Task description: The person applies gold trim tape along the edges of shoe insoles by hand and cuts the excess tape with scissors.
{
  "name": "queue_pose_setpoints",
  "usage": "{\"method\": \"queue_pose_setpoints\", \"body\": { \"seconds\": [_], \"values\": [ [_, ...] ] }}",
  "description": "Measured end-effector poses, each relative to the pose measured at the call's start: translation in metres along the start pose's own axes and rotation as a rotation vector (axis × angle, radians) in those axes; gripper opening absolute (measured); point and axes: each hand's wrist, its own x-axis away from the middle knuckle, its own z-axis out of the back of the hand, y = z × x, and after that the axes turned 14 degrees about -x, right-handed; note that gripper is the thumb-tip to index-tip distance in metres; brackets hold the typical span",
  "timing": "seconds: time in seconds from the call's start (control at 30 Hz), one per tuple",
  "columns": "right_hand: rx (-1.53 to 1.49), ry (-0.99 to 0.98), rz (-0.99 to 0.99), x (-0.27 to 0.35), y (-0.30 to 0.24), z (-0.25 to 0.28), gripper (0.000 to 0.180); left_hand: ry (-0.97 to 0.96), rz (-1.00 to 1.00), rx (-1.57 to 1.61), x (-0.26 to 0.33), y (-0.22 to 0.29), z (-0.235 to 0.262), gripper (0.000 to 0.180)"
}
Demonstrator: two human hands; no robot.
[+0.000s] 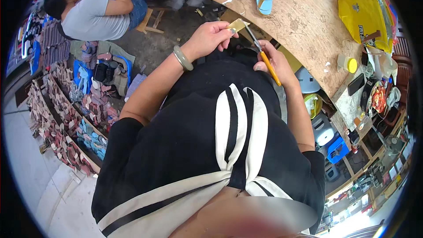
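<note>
pinching gold-coloured piece (pixel 238 25), upper centre of frame: left hand (pixel 209 39); gripping orange-handled tool (pixel 269 67): right hand (pixel 277 60); tool is slanting up-left, tip at piece's right edge.

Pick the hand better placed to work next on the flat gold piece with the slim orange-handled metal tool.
Right hand, likely: it grips the slim orange-handled metal tool, its tip at the edge of the flat gold piece. The left hand pinches that piece, so seems better suited to steadying it.
</note>
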Motion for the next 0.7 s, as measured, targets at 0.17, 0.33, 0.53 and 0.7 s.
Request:
{"method": "queue_pose_setpoints", "body": {
  "seconds": [0.17,0.33,0.53,0.7],
  "values": [
    [-0.032,0.002,0.011,-0.016,-0.002,-0.012,0.068,-0.061,0.05,-0.017,-0.003,-0.014,0.016,0.024],
    [-0.079,0.16,-0.236,-0.034,0.03,-0.011,0.054,-0.102,0.141,-0.043,-0.007,-0.036,0.039,0.023],
    [0.503,0.796,-0.41,-0.074,0.129,0.071,0.042,-0.004,0.193,0.134,-0.023,-0.068,0.055,0.028],
    [0.977,0.904,-0.285,-0.114,0.137,0.106,0.04,0.051,0.118,0.22,-0.035,-0.057,0.069,0.05]
  ]
}}
